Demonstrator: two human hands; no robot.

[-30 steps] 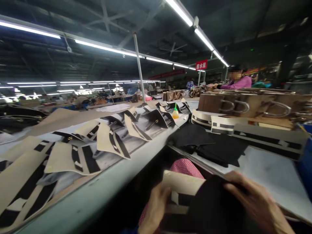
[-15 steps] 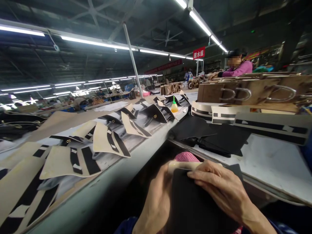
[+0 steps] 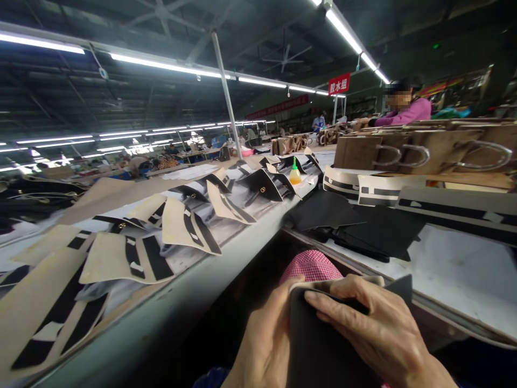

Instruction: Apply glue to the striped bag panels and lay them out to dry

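Over my lap, on a pink checked cloth (image 3: 311, 265), a black leather panel (image 3: 319, 345) with a cream edge stands between my hands. My left hand (image 3: 266, 334) grips its left edge, the thumb near the top corner. Bent over the top edge, my right hand (image 3: 371, 318) presses its fingertips on the black face near the upper left. The panel's lower part runs out of view, and its back side is hidden. Part of my left hand's fingers is hidden behind the panel.
On the left bench (image 3: 161, 307) lie several cream-and-black panels (image 3: 127, 258) and a glue bottle (image 3: 295, 173) with a green tip. The right table holds black sheets (image 3: 375, 229), curved cream strips (image 3: 390, 188) and brown bags (image 3: 359, 153). A person in purple (image 3: 407, 112) works beyond.
The view has shifted slightly, so the scene sits further right. The panel's top edge and my hands are a little lower, and more of the checked cloth shows. Both hands keep their hold.
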